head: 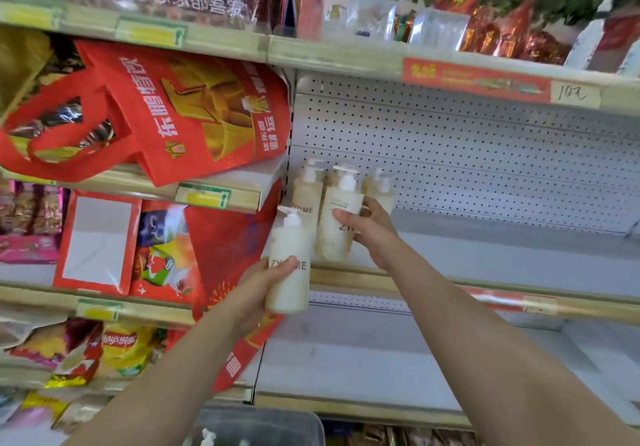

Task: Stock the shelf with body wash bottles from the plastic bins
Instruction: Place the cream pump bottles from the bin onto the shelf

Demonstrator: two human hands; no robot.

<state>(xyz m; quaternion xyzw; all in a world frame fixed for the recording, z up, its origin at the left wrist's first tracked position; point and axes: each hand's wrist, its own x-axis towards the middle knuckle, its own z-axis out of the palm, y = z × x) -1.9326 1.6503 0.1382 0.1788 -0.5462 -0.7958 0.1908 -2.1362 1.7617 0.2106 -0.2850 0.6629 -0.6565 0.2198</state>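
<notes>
My left hand grips a cream pump bottle of body wash upright in the air, just in front of the white shelf's left end. My right hand holds a second pump bottle standing near that shelf's front edge, fingers wrapped round its right side. Two more such bottles stand behind it on the shelf, one at the left and one at the right. A clear plastic bin with pump tops showing sits at the bottom edge of the view.
A perforated white back panel rises behind the shelf, whose right part is bare. Red gift bags and snack packs fill the neighbouring shelves on the left. The shelf above carries wrapped goods and a price strip.
</notes>
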